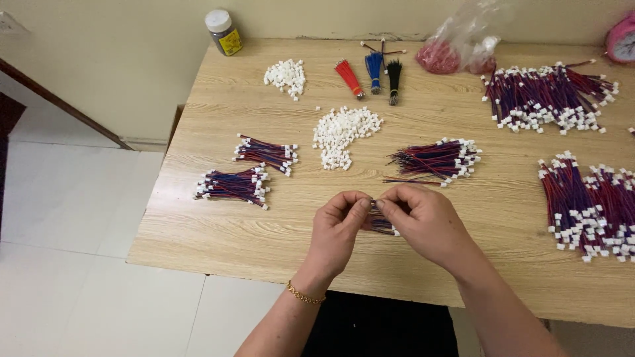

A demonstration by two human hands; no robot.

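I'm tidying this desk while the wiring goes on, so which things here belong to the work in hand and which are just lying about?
In use:
- small wire bundle pinched between left hand and right hand
- finished red-and-blue wire bundles
- white connector pile
- red, blue and black loose wire bunches

Lying about:
- small jar
- plastic bag
- pink clock at the edge

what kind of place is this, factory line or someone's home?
Likely a home or small workshop doing hand assembly, not a factory line: a plain wooden table on white floor tiles, with wire harness bundles and a pile of white connector housings laid out by hand.
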